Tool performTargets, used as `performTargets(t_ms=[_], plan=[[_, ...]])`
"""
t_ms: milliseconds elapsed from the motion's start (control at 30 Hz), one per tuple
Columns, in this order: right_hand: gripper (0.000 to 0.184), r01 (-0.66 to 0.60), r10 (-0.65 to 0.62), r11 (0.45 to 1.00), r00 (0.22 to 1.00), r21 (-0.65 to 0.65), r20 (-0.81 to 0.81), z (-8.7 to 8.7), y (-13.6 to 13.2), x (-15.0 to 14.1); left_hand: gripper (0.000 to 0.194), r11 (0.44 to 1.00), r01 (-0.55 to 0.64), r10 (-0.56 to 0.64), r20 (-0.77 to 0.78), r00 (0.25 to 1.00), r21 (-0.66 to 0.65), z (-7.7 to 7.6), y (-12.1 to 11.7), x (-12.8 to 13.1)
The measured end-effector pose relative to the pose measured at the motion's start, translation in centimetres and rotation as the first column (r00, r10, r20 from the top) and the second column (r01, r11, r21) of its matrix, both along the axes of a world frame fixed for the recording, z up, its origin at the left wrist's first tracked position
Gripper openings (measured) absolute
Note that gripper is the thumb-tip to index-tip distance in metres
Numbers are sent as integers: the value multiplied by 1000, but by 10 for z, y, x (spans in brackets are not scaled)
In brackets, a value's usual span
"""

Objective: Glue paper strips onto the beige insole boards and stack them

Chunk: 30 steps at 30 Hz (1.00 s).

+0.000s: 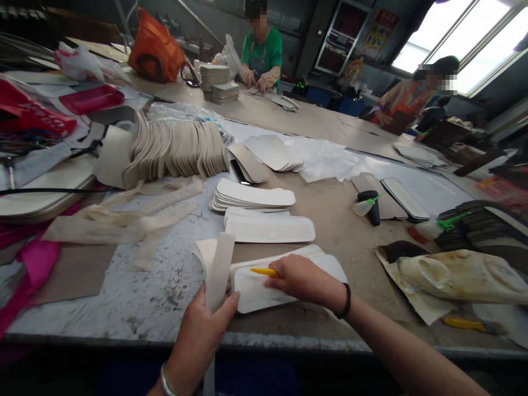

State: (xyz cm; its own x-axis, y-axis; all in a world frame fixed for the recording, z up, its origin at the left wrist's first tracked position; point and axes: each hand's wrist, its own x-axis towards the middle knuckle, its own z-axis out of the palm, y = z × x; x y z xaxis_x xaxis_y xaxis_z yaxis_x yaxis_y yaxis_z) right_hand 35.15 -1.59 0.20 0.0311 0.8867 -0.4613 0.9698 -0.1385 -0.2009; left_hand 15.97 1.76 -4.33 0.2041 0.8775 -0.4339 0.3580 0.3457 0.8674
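My left hand is closed around a long pale strip that stands up from the fist and hangs below the table edge. Behind it a second cream piece shows. In my right hand is a slim yellow tool, its tip pointing left; its other end is hidden in the palm. That hand is over a white rounded panel lying on similar panels. Just beyond are two small piles of white panels, the nearer pile and the farther pile.
A long row of curved cream pieces stands at the left, near loose fabric strips. Glue bottles, a stained plastic container and a yellow-handled brush lie at the right. Two people work across the table.
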Motion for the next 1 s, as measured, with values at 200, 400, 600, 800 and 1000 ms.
performTargets(t_ms=[200, 400, 600, 800, 1000], plan=[[26, -19, 19, 1000, 999, 17, 28, 2, 2, -6, 37, 986, 133, -120, -129, 984, 97, 1, 9, 5], [24, 25, -24, 1000, 996, -9, 81, 16, -12, -1, 40, 979, 186, -165, -207, 964, 85, 4, 15, 8], [19, 344, -347, 938, 927, 48, 143, 29, -69, 46, 39, 980, 171, -148, -210, 966, 98, -5, 14, 5], [20, 461, -487, 873, 846, 160, 217, 22, -82, 55, 40, 986, 161, -140, -310, 940, 42, -4, 17, 5], [22, 451, -483, 876, 819, 174, 310, 16, -72, 53, 36, 993, 116, -108, -358, 927, 3, -9, 17, 4]])
